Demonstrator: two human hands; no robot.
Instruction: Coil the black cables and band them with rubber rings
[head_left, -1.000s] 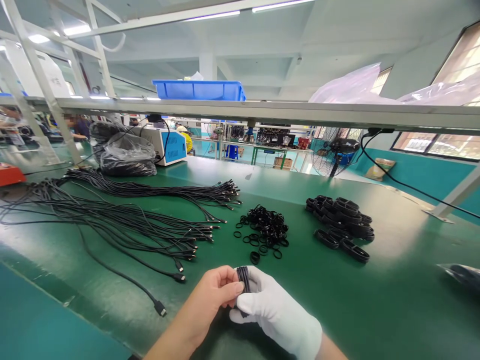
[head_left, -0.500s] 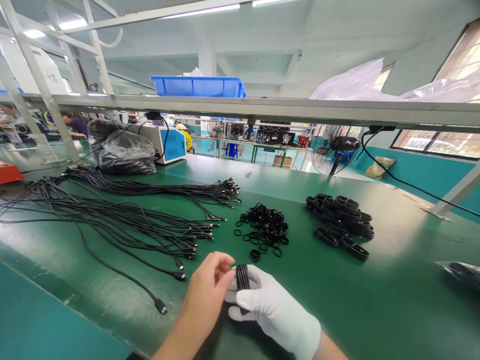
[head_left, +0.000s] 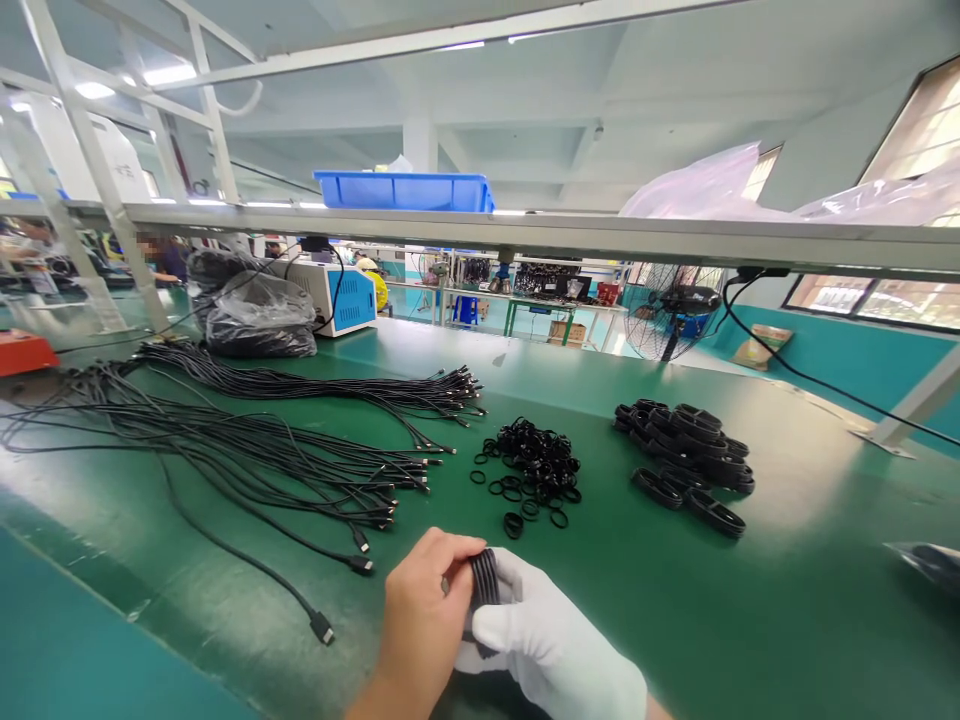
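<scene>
In my gloved right hand (head_left: pixel 551 635) is a black coiled cable (head_left: pixel 486 580), gripped between thumb and fingers with its loops stacked side by side. My bare left hand (head_left: pixel 426 610) is closed against the coil's left side, fingertips and thumb touching it; the lower part of the coil is hidden. Just beyond my hands lies a heap of small black rings (head_left: pixel 536 460), a few of them loose at its near edge. Loose black cables (head_left: pixel 292 450) with metal-tipped plugs spread over the green table (head_left: pixel 585 610) to the left.
Coiled black cables (head_left: pixel 686 445) are piled on the right. A plastic-wrapped bundle (head_left: pixel 259 315) and a blue-and-white machine (head_left: pixel 349 300) stand at the back left. Above runs a shelf bearing a blue bin (head_left: pixel 405 192). A clear bag (head_left: pixel 930 565) lies at the right edge.
My left hand has moved in closer to the coil, its fingers now pressing on its upper left side. The right hand still holds the coil. The view has tilted slightly upward.
</scene>
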